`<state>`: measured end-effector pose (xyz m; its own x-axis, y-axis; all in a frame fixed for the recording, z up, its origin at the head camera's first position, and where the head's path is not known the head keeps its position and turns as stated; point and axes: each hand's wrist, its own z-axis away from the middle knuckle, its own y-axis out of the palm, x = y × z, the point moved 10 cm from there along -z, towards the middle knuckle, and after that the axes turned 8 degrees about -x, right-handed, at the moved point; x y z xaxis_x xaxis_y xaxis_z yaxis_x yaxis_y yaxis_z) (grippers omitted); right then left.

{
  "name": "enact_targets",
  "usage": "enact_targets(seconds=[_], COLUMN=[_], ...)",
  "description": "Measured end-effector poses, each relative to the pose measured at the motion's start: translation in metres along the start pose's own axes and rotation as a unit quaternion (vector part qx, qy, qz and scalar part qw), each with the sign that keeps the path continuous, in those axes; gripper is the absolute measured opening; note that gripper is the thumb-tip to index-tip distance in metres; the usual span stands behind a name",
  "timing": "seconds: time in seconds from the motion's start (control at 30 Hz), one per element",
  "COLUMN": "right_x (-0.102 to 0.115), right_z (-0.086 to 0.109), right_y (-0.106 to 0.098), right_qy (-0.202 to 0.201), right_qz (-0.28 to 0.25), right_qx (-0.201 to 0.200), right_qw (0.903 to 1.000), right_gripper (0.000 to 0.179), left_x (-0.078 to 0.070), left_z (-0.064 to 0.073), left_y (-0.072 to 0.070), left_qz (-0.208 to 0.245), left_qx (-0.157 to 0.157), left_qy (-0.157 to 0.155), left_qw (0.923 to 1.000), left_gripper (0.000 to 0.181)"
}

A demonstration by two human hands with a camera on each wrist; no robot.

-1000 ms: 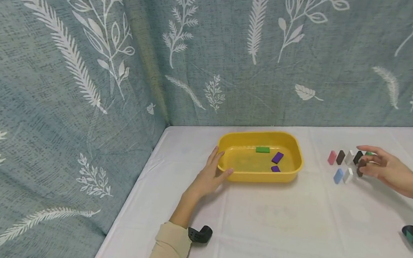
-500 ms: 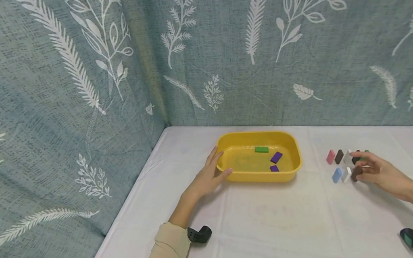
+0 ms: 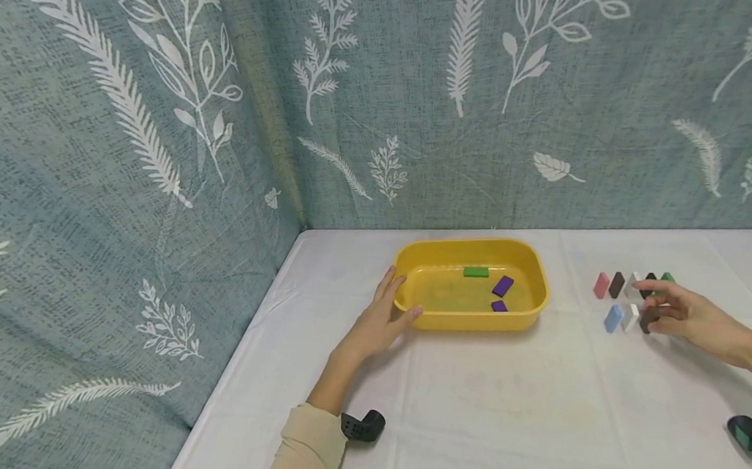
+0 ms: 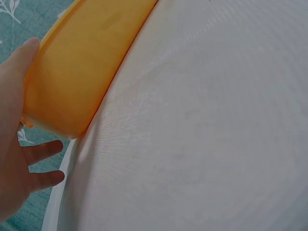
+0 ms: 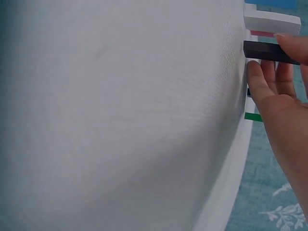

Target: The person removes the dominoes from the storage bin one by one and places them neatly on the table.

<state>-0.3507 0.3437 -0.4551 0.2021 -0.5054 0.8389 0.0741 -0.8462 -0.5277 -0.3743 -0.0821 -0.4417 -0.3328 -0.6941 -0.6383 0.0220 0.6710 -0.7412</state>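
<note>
My left hand (image 3: 375,330) rests at the left end of a yellow tub (image 3: 462,321), its thumb and fingers spread along the rim. The tub's side (image 4: 77,72) also shows in the left wrist view. My right hand (image 3: 697,322) pinches a dark domino-like block (image 5: 269,51) between thumb and fingers; it stands upright on the cloth, at the right end of a near row. Beside it in that row are a white block (image 3: 631,318) and a blue block (image 3: 613,319). My fingers partly cover the dark block in the head view.
Behind stands a row with a pink block (image 3: 601,285), a dark block (image 3: 616,285), a white block (image 3: 633,284), a black block (image 3: 648,284) and a green block (image 3: 668,277). Two purple blocks (image 3: 503,286) and a green block (image 3: 476,272) lie inside the tub. A curtain (image 3: 387,95) hangs behind.
My right hand has brought the dark block slightly left and nearer, down to the row's end beside the white block. The left hand and tub stay in place.
</note>
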Motion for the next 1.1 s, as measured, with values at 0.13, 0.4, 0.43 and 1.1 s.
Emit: enact_targets(seconds=[0.13, 0.4, 0.43, 1.1], right_x=[-0.001, -0.003, -0.003, 0.037], right_z=[0.0, 0.005, 0.005, -0.027], right_y=[0.0, -0.016, -0.019, -0.031], right_qy=[0.003, 0.007, 0.009, 0.087], right_qz=[-0.004, 0.022, 0.02, -0.44], right_qx=[0.001, -0.012, -0.016, -0.056], right_qw=[1.0, 0.9997, 0.9996, 0.8919], right_gripper=[0.054, 0.052, 0.051, 0.038], left_x=[0.0, -0.003, -0.003, -0.001], left_z=[0.0, -0.001, -0.001, 0.001], left_y=[0.0, -0.001, -0.002, -0.001], left_qz=[-0.001, -0.004, -0.003, 0.0], left_qx=[0.0, 0.0, 0.0, 0.004], left_qy=[-0.001, 0.003, 0.003, -0.005], left_qw=[1.0, 1.0, 1.0, 1.0], left_gripper=[0.081, 0.081, 0.081, 0.078])
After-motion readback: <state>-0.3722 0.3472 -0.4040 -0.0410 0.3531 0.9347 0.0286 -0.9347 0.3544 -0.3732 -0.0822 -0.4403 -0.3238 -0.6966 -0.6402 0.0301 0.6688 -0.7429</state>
